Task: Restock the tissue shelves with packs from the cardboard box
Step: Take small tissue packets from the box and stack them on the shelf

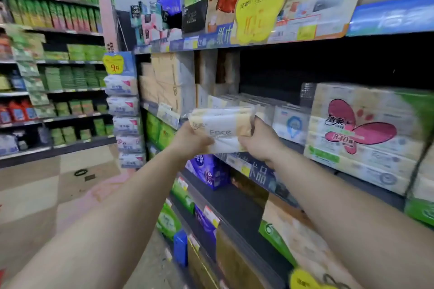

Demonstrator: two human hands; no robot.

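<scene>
On the far left, an aisle of shelves (54, 91) stocked with green and red packs is seen across the tiled floor (47, 195). At centre, a tissue pack (220, 132) marked "Face" is held up in front of the middle shelf (237, 162) of the tissue rack, not yet set down. Its left end is grasped by the left hand (190, 141), fingers curled round the wrapper; its right end is clenched by the right hand (260, 141), so each grip is closed on the pack. Just behind, a low row of white packs (253, 103) lies on that shelf. Further right, a large bundle (361, 134) printed with a pink butterfly is stood on the same shelf
</scene>
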